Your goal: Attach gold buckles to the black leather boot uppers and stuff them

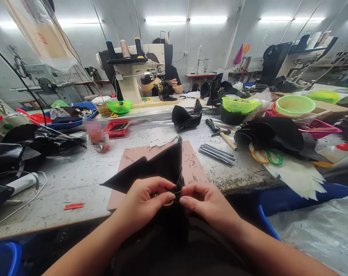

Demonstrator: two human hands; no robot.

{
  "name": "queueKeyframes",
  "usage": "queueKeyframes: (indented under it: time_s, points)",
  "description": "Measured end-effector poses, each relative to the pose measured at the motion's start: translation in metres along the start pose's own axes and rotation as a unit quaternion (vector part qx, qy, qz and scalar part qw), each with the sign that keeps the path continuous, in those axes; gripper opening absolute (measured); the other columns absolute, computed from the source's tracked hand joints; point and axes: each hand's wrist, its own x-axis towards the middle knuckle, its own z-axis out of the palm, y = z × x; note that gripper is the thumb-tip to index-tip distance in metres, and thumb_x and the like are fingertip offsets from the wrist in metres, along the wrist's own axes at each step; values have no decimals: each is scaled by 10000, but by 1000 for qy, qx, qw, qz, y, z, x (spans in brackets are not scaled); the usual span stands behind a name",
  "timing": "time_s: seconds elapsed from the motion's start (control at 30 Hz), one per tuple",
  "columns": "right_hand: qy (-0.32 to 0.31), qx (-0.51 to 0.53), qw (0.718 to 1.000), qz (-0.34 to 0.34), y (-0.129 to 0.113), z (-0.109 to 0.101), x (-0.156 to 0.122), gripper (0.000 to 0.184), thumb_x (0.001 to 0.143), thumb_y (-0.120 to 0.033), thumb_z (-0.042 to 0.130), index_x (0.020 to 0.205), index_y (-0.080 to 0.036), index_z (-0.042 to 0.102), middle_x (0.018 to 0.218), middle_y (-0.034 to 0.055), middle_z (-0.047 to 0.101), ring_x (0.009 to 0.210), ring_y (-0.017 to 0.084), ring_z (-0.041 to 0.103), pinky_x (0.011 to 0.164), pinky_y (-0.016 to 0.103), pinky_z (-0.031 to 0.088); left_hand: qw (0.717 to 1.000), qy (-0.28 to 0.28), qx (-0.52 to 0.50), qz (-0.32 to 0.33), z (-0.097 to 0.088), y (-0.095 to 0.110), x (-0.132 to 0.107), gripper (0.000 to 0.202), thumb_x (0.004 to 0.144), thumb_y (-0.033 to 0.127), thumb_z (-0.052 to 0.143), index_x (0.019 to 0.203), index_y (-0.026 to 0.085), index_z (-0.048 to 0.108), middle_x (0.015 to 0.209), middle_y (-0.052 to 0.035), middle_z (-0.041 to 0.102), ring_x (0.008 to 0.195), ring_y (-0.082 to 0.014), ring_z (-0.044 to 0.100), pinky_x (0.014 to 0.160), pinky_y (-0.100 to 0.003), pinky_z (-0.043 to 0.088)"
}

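A black leather boot upper stands tilted at the table's front edge, its wide flap spreading to the left. My left hand pinches its edge between thumb and fingertips. From the other side my right hand pinches the same edge, the two sets of fingertips nearly meeting. A small gold-coloured ring shape shows under my left thumb; I cannot tell what it belongs to. Beneath the leather lies a pinkish board. The lower part of the piece fades into the dark below my hands.
Right of the board lie a bundle of dark strips and a hammer. Another black boot upper stands behind. Scissors rest by black pieces. A red tray is at left. Across the table a person works at a sewing machine.
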Motion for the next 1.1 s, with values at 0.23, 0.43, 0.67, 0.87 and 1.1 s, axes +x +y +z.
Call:
queueKeyframes:
  time_s: [0.23, 0.43, 0.67, 0.87, 1.1]
  points:
    - [22, 21, 997, -77, 11, 8, -2, 217, 647, -310, 703, 816, -183, 655, 638, -33, 527, 605, 95, 477, 586, 235, 386, 998, 61, -21, 7, 4, -4, 5, 210, 729, 295, 618, 876, 150, 653, 644, -6, 647, 590, -125, 566, 559, -221, 451]
    - [10, -46, 999, -25, 8, 7, 5, 260, 607, -365, 710, 725, -156, 609, 518, -53, 474, 487, 81, 424, 493, 226, 345, 999, 36, 6, 6, 2, -2, 9, 190, 725, 288, 604, 845, 149, 654, 619, -3, 626, 559, -119, 535, 523, -219, 416]
    - [126, -146, 966, -175, 17, 8, 7, 216, 668, -350, 635, 599, -164, 549, 510, -34, 465, 479, 87, 407, 479, 233, 329, 995, 98, 1, 26, 12, -3, 10, 178, 714, 290, 615, 804, 145, 663, 599, -3, 633, 532, -108, 532, 485, -195, 403]
    - [86, -107, 982, -129, 17, 10, 8, 212, 681, -356, 619, 649, -167, 528, 520, -42, 450, 476, 85, 398, 472, 225, 322, 991, 127, -32, 21, 18, -5, 11, 156, 685, 270, 639, 767, 140, 666, 618, -3, 641, 564, -112, 562, 514, -191, 444]
    - [14, -204, 963, -177, 6, -3, 3, 165, 775, -297, 528, 708, -158, 588, 577, -11, 508, 540, 113, 480, 516, 238, 376, 999, 36, -28, -26, 3, 4, 19, 153, 665, 262, 630, 741, 133, 661, 591, 1, 629, 545, -123, 571, 515, -219, 469]
